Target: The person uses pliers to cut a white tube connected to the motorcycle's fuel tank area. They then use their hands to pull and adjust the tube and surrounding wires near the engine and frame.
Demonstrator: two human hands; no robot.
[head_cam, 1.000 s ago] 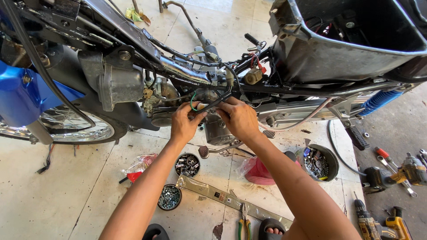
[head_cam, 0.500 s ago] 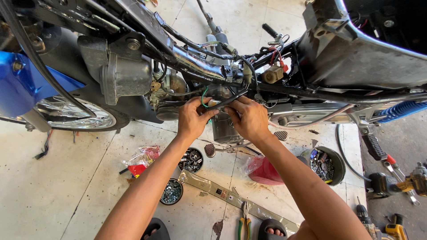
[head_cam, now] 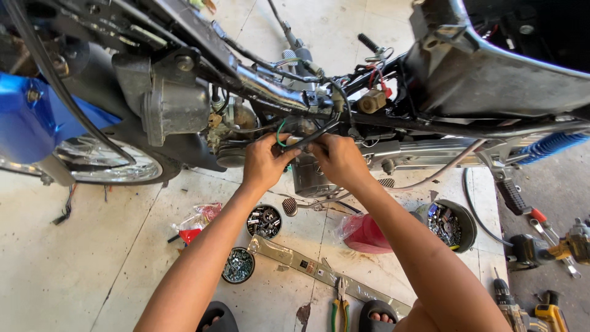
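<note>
Both your hands, left hand (head_cam: pixel 265 163) and right hand (head_cam: pixel 337 160), pinch the black-and-green wire bundle (head_cam: pixel 299 134) under the stripped motorcycle frame (head_cam: pixel 270 92). Grip it near the ends. Avoid tugging.

Pale concrete floor (head_cam: pixel 74 258), cracked and sunlit, with darker grey paving (head_cam: pixel 553 184) at three o'clock and small round parts tins (head_cam: pixel 238 265) near six.

Bright, even daylight; soft shadows, glare on pale floor (head_cam: pixel 74 246), wide-angle edge distortion.
</note>
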